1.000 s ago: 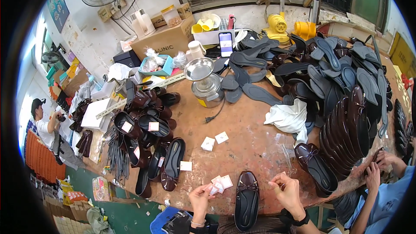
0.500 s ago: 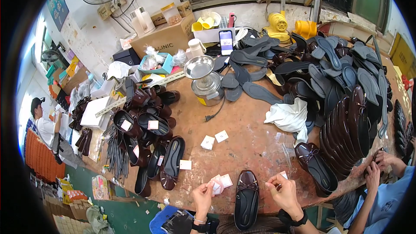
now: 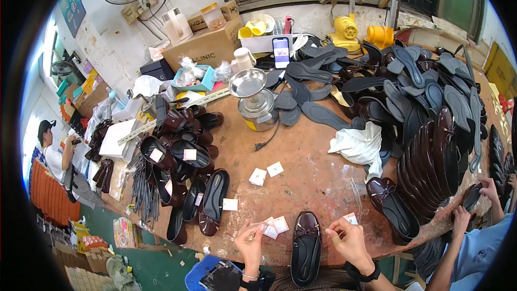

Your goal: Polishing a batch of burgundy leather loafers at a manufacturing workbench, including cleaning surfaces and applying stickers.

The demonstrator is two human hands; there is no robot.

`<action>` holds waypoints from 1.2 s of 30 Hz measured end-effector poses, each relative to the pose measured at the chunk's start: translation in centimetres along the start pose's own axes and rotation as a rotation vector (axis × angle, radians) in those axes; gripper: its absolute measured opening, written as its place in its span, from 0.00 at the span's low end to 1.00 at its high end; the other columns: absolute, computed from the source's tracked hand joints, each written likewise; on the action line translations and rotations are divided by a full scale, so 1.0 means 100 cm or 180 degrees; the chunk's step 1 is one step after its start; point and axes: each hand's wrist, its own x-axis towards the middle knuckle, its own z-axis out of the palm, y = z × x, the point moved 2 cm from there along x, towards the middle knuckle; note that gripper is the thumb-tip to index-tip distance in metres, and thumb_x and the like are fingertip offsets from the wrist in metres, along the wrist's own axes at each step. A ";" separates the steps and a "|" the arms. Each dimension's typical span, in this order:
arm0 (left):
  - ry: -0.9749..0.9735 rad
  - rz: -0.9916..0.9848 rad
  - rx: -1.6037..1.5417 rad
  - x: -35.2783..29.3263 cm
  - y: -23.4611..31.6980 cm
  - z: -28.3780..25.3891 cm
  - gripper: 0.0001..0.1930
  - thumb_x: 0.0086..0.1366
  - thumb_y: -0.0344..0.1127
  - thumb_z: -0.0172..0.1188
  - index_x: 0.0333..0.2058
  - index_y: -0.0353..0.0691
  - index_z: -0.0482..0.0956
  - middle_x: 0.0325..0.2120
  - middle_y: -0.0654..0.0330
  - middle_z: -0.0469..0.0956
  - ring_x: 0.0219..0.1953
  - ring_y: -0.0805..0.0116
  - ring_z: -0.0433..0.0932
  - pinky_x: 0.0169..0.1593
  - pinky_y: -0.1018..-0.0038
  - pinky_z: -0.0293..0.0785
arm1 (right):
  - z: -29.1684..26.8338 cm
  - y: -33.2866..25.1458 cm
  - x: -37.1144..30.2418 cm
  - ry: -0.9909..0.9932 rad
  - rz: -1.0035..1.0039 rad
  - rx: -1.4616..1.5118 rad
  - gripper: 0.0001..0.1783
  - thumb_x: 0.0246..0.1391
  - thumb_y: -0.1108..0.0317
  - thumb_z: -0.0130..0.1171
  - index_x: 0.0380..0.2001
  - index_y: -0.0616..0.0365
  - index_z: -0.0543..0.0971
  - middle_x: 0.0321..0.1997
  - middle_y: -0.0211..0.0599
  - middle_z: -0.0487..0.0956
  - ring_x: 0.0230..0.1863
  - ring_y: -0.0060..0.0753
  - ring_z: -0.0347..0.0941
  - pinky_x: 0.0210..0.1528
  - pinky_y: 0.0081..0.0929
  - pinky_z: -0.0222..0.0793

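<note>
A glossy dark brown loafer with a bow lies at the table's front edge between my hands, toe pointing away from me. My left hand is left of it, fingers curled and pinched; what they hold, if anything, is too small to make out. Beside those fingertips lie small white tags with orange edges. To the shoe's right, my right hand pinches something thin that I cannot identify, its fingertips a little off the shoe. Another white tag shows just behind that hand, partly hidden by it.
Tagged brown shoes are heaped at left; more loose tags lie mid-table. A metal dish on a can stands farther back. At right are a shoe row, white cloth, grey insoles and a co-worker's hands.
My left fingers have drawn slightly left off the tags, which now show more clearly. My right hand has shifted a little left toward the shoe. The co-worker's upper hand has moved up.
</note>
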 end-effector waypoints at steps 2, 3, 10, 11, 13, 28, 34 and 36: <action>0.0096 0.0306 0.0106 -0.005 0.012 0.002 0.06 0.60 0.24 0.69 0.37 0.30 0.88 0.41 0.48 0.84 0.48 0.61 0.82 0.55 0.69 0.74 | 0.004 -0.002 -0.001 -0.0055 0.0063 0.0058 0.06 0.56 0.70 0.68 0.33 0.60 0.81 0.24 0.38 0.83 0.20 0.28 0.78 0.25 0.25 0.71; 0.0011 -0.0094 -0.0232 -0.008 0.016 0.005 0.06 0.61 0.24 0.68 0.37 0.30 0.87 0.40 0.48 0.84 0.47 0.62 0.82 0.52 0.69 0.76 | 0.007 -0.005 -0.001 -0.0087 -0.0010 0.0168 0.06 0.56 0.70 0.68 0.33 0.61 0.81 0.24 0.38 0.83 0.21 0.28 0.78 0.25 0.25 0.71; -0.1159 -0.0747 -0.1656 -0.032 0.058 0.034 0.09 0.69 0.23 0.60 0.46 0.27 0.83 0.42 0.53 0.82 0.47 0.62 0.83 0.45 0.70 0.86 | 0.035 -0.022 -0.006 -0.0294 -0.0160 0.0588 0.07 0.57 0.71 0.67 0.34 0.62 0.79 0.26 0.40 0.84 0.23 0.27 0.80 0.27 0.24 0.75; -0.1306 -0.0785 -0.1928 -0.036 0.062 0.039 0.10 0.70 0.23 0.58 0.46 0.26 0.83 0.43 0.52 0.82 0.46 0.62 0.83 0.46 0.69 0.87 | 0.037 -0.024 -0.006 -0.0230 -0.0193 0.0615 0.07 0.58 0.71 0.67 0.35 0.63 0.79 0.26 0.40 0.84 0.24 0.27 0.80 0.27 0.24 0.75; -0.1329 -0.0692 -0.1719 -0.040 0.068 0.044 0.11 0.72 0.23 0.56 0.48 0.26 0.82 0.46 0.51 0.81 0.46 0.63 0.83 0.47 0.69 0.87 | 0.039 -0.025 -0.007 -0.0177 -0.0103 0.0681 0.07 0.58 0.71 0.66 0.35 0.63 0.79 0.26 0.40 0.84 0.24 0.26 0.80 0.27 0.24 0.75; -0.0866 -0.0234 -0.1263 -0.054 0.075 0.049 0.07 0.66 0.20 0.63 0.42 0.25 0.82 0.40 0.51 0.86 0.41 0.71 0.85 0.47 0.76 0.82 | 0.039 -0.028 -0.011 -0.0133 -0.0127 0.0518 0.07 0.58 0.74 0.65 0.35 0.64 0.77 0.26 0.42 0.83 0.25 0.27 0.81 0.28 0.24 0.75; -0.0716 -0.0306 -0.1226 -0.058 0.071 0.047 0.07 0.65 0.20 0.63 0.41 0.26 0.80 0.38 0.52 0.86 0.40 0.72 0.85 0.47 0.77 0.82 | 0.042 -0.024 -0.012 -0.0159 -0.0243 0.0495 0.07 0.58 0.74 0.65 0.35 0.64 0.77 0.26 0.42 0.83 0.24 0.27 0.81 0.27 0.24 0.75; -0.0728 -0.0370 -0.1279 -0.059 0.069 0.048 0.06 0.66 0.20 0.63 0.41 0.26 0.79 0.38 0.51 0.86 0.40 0.71 0.85 0.47 0.76 0.82 | 0.042 -0.024 -0.012 -0.0197 -0.0347 0.0509 0.06 0.58 0.75 0.65 0.35 0.64 0.77 0.26 0.42 0.83 0.24 0.28 0.81 0.27 0.24 0.75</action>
